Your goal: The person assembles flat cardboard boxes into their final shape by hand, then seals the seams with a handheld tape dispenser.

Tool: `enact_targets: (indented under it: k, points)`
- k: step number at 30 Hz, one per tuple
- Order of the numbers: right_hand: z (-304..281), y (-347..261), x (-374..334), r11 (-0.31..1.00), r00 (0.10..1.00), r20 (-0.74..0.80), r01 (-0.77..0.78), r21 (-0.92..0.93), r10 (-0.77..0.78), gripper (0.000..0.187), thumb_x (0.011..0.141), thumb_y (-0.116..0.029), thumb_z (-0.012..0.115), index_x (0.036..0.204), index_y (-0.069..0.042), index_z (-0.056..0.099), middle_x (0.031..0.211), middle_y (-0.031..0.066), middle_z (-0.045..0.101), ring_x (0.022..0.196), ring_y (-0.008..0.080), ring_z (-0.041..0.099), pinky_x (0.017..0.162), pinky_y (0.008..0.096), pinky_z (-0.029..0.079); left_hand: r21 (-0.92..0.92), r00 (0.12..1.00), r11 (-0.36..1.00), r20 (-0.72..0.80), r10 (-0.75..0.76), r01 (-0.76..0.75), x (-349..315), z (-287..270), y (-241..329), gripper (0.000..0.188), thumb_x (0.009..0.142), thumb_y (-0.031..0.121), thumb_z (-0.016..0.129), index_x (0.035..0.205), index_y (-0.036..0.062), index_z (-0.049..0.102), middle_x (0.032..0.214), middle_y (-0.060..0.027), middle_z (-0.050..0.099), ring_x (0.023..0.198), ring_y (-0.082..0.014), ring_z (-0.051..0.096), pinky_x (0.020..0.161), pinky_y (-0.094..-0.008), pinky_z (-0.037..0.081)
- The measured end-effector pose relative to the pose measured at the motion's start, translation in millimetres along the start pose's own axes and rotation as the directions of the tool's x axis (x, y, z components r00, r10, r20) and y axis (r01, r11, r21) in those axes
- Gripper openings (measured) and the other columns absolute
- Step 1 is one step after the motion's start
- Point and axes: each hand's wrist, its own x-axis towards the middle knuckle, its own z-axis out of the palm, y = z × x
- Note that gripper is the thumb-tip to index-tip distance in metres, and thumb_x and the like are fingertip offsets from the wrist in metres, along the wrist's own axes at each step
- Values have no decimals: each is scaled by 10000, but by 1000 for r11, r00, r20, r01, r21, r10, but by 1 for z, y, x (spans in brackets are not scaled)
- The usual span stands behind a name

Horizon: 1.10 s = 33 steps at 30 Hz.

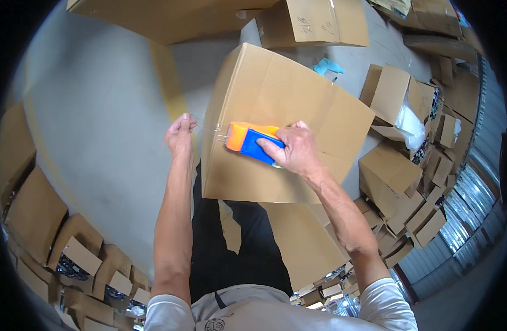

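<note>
My right hand (300,148) is closed round a blue and orange tape dispenser (259,144). The dispenser rests on, or just over, the face of a large brown cardboard box (286,91), with its orange end near the box's left edge. A short strip of clear tape (218,132) shows at that edge, by the dispenser's front. Just left of the box, my left hand (180,134) is pinched, fingertips toward the edge. Whatever it may hold there is too small or too clear to make out. The box stands in front of my legs.
More cardboard boxes (325,25) stand beyond this one. Opened boxes (394,102) are heaped at the right beside a corrugated metal wall (457,243); others (35,215) line the lower left. A light-blue crumpled item (328,67) lies on the grey floor (99,110), which bears yellow lines.
</note>
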Motion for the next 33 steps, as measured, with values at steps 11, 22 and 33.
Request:
enact_targets:
  k: [11,22,33]
  points:
    - [-9,23,-14,975,997,37,-81,208,75,390,718,-375,806,661,-10,681,622,178,635,559,320,637,560,389,520,362,570,721,819,56,-591,-82,22,88,689,812,31,702,1443,81,431,1551,-186,286,1387,-312,380,1138,-379,329]
    - [-142,162,-144,950,901,386,-273,153,197,470,789,-522,707,930,-73,724,831,130,694,809,336,665,801,417,519,588,586,193,807,-74,-785,-100,40,102,979,641,7,802,1490,205,358,1602,-145,144,1436,-359,258,1153,-424,355]
    - [-156,356,-287,800,762,293,-457,-389,578,520,759,-523,656,900,-26,713,824,211,686,791,364,671,753,474,525,584,577,131,812,-88,-801,-108,53,102,992,654,-48,763,1514,164,315,1542,-182,308,1458,-352,216,1148,-433,321]
